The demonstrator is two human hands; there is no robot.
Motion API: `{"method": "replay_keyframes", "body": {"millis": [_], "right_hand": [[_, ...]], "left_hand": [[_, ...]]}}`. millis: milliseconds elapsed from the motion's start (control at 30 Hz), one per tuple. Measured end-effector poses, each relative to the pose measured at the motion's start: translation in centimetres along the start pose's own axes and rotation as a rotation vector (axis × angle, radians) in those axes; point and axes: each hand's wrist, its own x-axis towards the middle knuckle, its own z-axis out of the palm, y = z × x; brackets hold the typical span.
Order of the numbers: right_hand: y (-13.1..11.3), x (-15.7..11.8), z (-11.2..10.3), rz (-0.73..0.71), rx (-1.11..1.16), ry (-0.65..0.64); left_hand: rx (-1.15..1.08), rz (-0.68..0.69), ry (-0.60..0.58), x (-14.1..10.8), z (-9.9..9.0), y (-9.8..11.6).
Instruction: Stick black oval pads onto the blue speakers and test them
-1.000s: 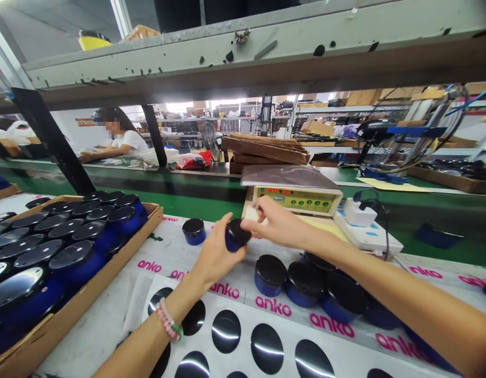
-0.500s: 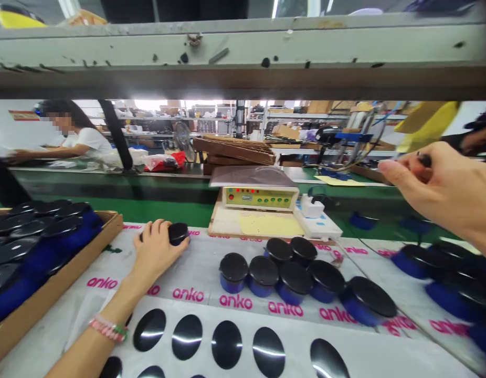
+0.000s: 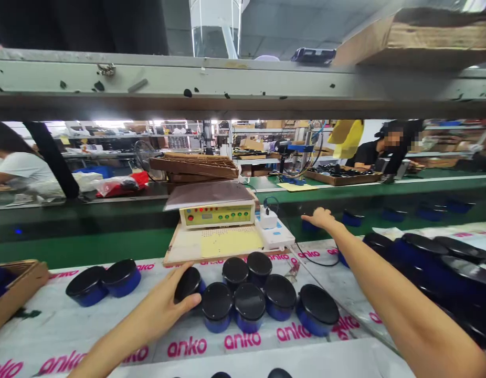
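My left hand (image 3: 170, 299) is closed round the side of a round blue case (image 3: 188, 283) with a black top. That case stands at the left end of a cluster of similar cases (image 3: 249, 304) on the table. My right hand (image 3: 321, 217) is stretched over the green conveyor belt, its fingers curled. Just under its thumb is another blue case (image 3: 309, 226) on the belt. Whatever the right fingers hold, if anything, is too small to make out. Two more cases (image 3: 122, 278) stand together to the left of my left hand.
A control box (image 3: 217, 214) sits behind the cluster, beside a white power strip (image 3: 276, 233). A cardboard box (image 3: 24, 289) stands at left. Many cases (image 3: 424, 247) crowd the right side. A shelf beam (image 3: 266, 81) crosses overhead. Co-workers sit beyond the belt.
My view has turned right. My left hand has moved from the back left to the cluster and now grips a case there. My right hand has lowered and reached out over the belt.
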Motion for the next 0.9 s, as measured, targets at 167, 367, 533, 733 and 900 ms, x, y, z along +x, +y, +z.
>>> {"method": "replay_keyframes", "body": {"millis": [167, 367, 533, 733, 900], "right_hand": [[-0.6, 0.0, -1.3, -0.050, 0.092, -0.010], [-3.0, -7.9, -7.9, -0.346, 0.421, -0.038], [-4.9, -19.4, -10.1, -0.725, 0.895, -0.608], [-4.4, -24.9, -11.1, -0.980, 0.623, -0.246], [-1.4, -26.8, -11.0, -1.078, 0.575, -0.096]], "left_hand": [[-0.079, 0.013, 0.029, 2.8, 1.4, 0.6], [-0.195, 0.091, 0.036, 2.5, 0.6, 5.4], [-1.160, -0.006, -0.176, 0.3, 0.0, 13.1], [-1.527, -0.170, -0.471, -3.4, 0.1, 15.6], [-1.642, -0.317, -0.512, -5.5, -1.0, 14.9]]}}
